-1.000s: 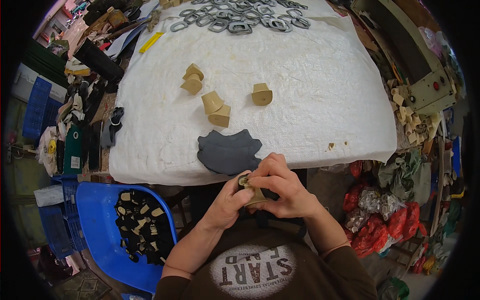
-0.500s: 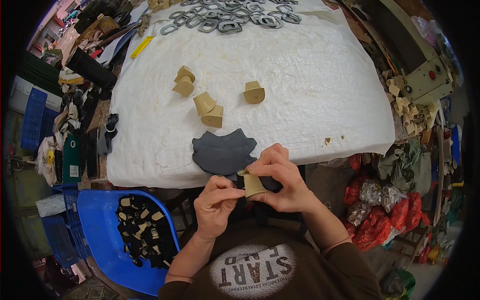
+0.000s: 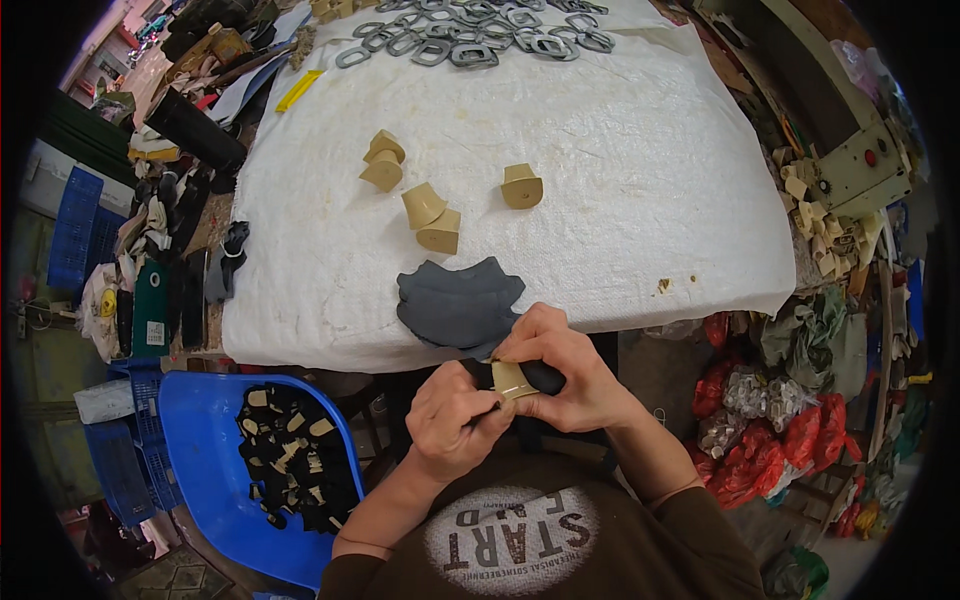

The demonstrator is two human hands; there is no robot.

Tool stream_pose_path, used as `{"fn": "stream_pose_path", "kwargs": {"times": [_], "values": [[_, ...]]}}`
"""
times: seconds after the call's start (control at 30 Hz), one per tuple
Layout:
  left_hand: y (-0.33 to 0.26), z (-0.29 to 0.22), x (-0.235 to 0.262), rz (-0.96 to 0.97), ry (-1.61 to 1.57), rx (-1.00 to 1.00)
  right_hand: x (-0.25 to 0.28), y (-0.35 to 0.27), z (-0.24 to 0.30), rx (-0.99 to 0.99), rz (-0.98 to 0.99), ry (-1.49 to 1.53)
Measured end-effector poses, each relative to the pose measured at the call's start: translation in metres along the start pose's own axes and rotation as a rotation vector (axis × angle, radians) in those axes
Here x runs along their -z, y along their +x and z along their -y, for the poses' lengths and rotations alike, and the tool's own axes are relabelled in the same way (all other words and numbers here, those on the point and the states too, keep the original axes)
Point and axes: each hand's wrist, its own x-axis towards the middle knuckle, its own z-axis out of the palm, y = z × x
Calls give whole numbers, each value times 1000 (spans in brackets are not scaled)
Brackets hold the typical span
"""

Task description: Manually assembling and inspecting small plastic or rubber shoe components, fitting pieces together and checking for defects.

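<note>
In front of my chest, just off the table's near edge, my right hand (image 3: 575, 375) grips a beige shoe heel (image 3: 508, 378). A dark grey cover piece wraps partly round the heel, showing on both sides of it. My left hand (image 3: 455, 415) is closed on the cover's left side, close against the heel; its fingertips are partly hidden. Just beyond my hands, a stack of dark grey cover pieces (image 3: 460, 300) lies at the table edge. Farther off stand several bare beige heels, among them a single one (image 3: 522, 188) and a touching pair (image 3: 432, 220).
A white woven sheet (image 3: 640, 180) covers the table. Grey metal-looking rings (image 3: 470, 50) are heaped at its far end, with a yellow strip (image 3: 298, 90) to the left. Left of me, a blue tub (image 3: 215, 500) holds dark-covered heels. Red bags (image 3: 745, 450) lie low on the right.
My left hand has moved slightly right and down and folded more tightly. The dark cover now shows left of the heel, where the heel's side was bare. The view has shifted slightly.
</note>
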Motion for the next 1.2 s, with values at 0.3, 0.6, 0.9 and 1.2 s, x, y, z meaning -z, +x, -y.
{"fn": "stream_pose_path", "kwargs": {"times": [0.3,0.6,0.9,1.2], "values": [[-6,3,11,-57,-475,456,5,4,5,140,11,-211],[0,0,11,57,-434,776,6,7,34,177,93,-264],[7,-6,10,174,-543,760,-23,-10,21,-290,-371,114],[-4,-8,-2,154,-476,710,-29,-13,18,-120,-304,0]]}}
